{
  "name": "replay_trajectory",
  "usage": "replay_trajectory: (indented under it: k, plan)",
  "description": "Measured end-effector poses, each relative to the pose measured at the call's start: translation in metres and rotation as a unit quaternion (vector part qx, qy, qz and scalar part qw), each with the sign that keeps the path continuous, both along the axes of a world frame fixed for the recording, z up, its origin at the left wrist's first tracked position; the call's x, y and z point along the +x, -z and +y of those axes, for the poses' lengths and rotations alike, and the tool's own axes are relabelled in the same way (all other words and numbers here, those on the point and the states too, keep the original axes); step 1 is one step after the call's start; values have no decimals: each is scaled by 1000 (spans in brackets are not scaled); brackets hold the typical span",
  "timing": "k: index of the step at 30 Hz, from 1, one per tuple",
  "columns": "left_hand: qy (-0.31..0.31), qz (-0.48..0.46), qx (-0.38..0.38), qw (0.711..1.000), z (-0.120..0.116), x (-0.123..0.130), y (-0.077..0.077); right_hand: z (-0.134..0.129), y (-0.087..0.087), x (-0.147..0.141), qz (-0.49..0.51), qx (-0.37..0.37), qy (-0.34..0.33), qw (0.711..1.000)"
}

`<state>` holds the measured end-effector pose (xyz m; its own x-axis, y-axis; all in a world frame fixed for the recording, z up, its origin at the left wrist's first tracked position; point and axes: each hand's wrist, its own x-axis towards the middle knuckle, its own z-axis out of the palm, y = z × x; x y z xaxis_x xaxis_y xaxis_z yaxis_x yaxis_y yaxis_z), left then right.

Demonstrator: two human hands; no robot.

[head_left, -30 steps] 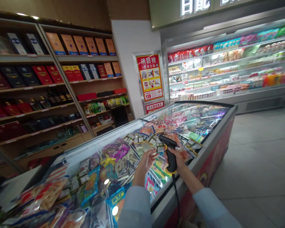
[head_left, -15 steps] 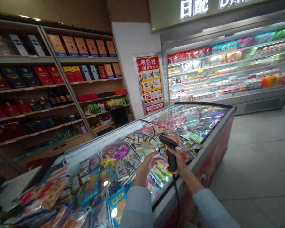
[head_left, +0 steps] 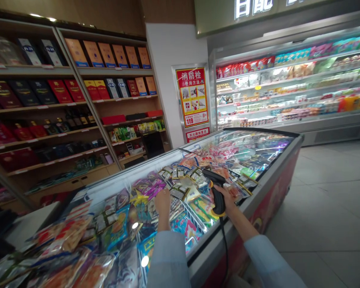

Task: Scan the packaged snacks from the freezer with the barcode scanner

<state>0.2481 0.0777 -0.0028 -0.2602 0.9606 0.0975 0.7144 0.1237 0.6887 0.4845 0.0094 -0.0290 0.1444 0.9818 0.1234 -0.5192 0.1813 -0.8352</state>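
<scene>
My right hand [head_left: 226, 198] is wrapped round a black and yellow handheld scanner [head_left: 218, 196], whose cable hangs down over the freezer's near edge. The scanner's head points left above the packets. My left hand [head_left: 163, 200] is over the middle of the chest freezer [head_left: 195, 256], beside a purple packet [head_left: 154, 187]; its fingers are curled, and what they hold, if anything, is hidden. Silver and green packets [head_left: 180, 190] lie between the two hands. Nearer my left sleeve is a blue packet [head_left: 146, 250].
Shelves with boxes and bottles [head_left: 126, 94] stand at the left. A red and yellow poster [head_left: 192, 98] hangs on the wall. A lit refrigerated display [head_left: 288, 108] is at the back right. Many packets lie at the lower left.
My left hand has moved left, away from the scanner, to the purple packet, and its fingers have curled. My right hand still holds the scanner. The view has shifted slightly.
</scene>
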Motion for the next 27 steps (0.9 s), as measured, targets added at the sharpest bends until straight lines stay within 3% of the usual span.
replay_trajectory:
  k: [6, 13, 16, 21, 27]
  plan:
    - [-12, 91, 7, 996, -5, 6, 7, 0, -1, -3, -23, -2, -2, 1000]
    - [-4, 40, 14, 999, -6, 5, 8, -3, -7, -8, -56, 18, -24, 998]
    - [18, 41, 22, 999, -5, -2, 6, 12, -22, -18, -104, 49, -74, 991]
    - [12, -16, 101, 995, 0, -12, 8, 59, -42, -49, -219, 73, -153, 961]
    - [-6, -107, 238, 965, 12, -34, 18, 84, -23, -67, -219, 70, -212, 950]
